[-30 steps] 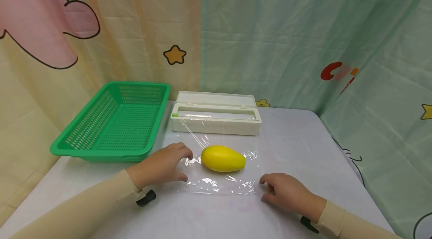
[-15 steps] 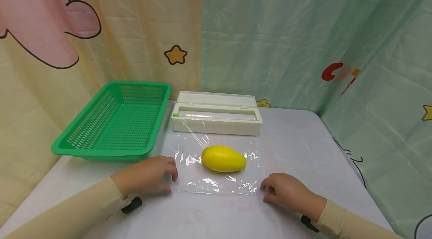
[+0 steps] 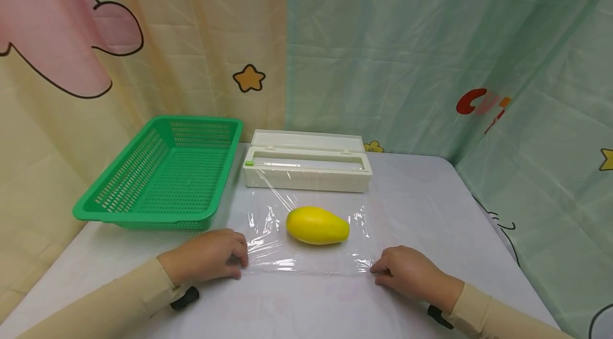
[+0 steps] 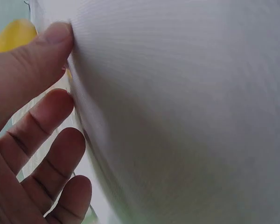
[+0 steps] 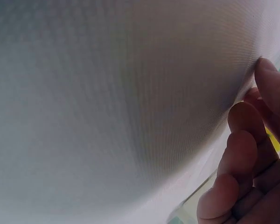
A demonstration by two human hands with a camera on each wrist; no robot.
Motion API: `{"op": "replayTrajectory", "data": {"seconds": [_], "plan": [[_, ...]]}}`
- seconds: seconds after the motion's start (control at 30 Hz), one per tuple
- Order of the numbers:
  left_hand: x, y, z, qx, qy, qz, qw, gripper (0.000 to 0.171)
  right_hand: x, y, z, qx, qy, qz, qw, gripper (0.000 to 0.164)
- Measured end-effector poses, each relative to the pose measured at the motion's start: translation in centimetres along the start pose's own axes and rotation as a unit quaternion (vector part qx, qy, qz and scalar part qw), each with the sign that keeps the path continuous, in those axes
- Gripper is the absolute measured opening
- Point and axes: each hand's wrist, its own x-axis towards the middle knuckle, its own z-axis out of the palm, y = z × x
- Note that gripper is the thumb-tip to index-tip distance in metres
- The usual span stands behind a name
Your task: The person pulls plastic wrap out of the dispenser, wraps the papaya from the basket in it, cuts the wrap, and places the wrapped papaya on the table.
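Observation:
A yellow papaya-shaped fruit (image 3: 317, 225) lies on its side on a sheet of clear plastic wrap (image 3: 316, 262), narrow end to the right. My left hand (image 3: 208, 256) pinches the sheet's front left corner, and creases run from there across the film. At the front right corner, my right hand (image 3: 414, 272) pinches the film with thumb and forefinger. The left wrist view shows the thumb (image 4: 58, 33) low over the cloth, the other fingers loosely bent. Behind the fruit, the film runs up to a white wrap dispenser (image 3: 306, 180) with its lid raised.
A green plastic basket (image 3: 222, 179) stands at the back left, beside the dispenser. White cloth (image 3: 421, 200) covers the table. Printed curtains (image 3: 373, 51) hang close behind and along the right side.
My left hand has drawn back left from beside the fruit to the film's front left corner and gripped it. The film's left part has tightened into creases. My right hand has closed its fingertips slightly.

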Motion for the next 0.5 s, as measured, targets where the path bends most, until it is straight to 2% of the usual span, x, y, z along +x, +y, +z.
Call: {"op": "replayTrajectory", "data": {"seconds": [0.3,0.5], "plan": [[0.12,-0.26,0.24,0.001,0.013,0.021,0.9997,0.009,0.1,-0.08,-0.05,-0.005,0.003,-0.008,1.0,0.011],[0.03,-0.34,-0.06,-0.038,0.021,0.018,0.9989,0.007,0.27,0.03,-0.23,0.019,-0.006,0.013,1.0,0.007]]}}
